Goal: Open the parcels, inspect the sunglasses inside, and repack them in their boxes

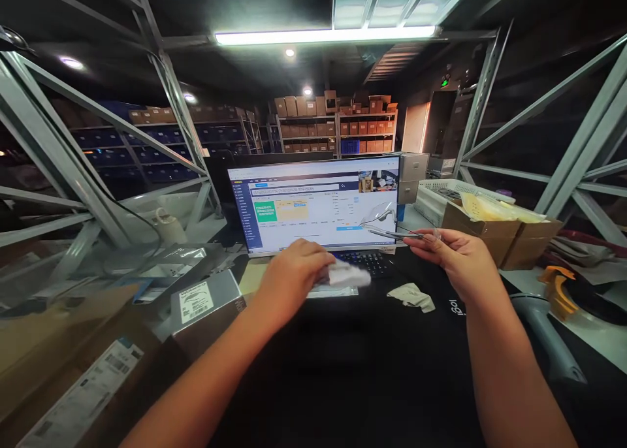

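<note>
My left hand is closed around a small white packet or cloth, blurred by motion, just above the black desk mat. My right hand pinches a pair of clear-lensed glasses by one temple arm and holds them up in front of the monitor. A crumpled pale cloth lies on the mat between my hands. The black keyboard sits under the monitor, partly hidden by my left hand.
Grey parcels with labels and cardboard boxes are stacked at the left. An open carton of packets and a white basket stand at the right, with a tape dispenser nearby. Metal rack struts flank both sides.
</note>
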Available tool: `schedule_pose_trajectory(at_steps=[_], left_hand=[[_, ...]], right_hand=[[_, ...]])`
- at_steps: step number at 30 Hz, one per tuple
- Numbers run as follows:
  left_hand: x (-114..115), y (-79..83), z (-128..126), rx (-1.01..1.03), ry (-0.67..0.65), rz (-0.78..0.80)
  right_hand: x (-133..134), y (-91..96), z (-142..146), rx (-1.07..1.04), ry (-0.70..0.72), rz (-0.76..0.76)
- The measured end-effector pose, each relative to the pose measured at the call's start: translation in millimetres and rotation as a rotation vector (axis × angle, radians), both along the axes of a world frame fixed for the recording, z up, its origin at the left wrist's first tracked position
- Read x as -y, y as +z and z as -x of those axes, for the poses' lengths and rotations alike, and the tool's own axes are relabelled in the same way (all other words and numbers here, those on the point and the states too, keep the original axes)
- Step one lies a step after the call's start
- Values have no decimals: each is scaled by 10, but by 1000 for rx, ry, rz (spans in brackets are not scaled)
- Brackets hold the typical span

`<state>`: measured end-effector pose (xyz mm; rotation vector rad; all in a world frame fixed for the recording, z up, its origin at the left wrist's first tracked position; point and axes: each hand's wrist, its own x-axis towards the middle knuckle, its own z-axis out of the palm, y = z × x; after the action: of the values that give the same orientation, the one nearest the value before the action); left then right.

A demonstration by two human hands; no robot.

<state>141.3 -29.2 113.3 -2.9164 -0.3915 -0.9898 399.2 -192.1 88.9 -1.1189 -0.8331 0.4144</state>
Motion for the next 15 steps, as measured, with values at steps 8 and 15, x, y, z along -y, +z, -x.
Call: schedule_pose_trajectory(at_steps=[8,15], left_hand=[[241,-652,111,-295,-225,288],[599,-908,399,132,151,231]], right_hand=[[188,60,100,29,24,86],[576,-587,177,-136,175,233]])
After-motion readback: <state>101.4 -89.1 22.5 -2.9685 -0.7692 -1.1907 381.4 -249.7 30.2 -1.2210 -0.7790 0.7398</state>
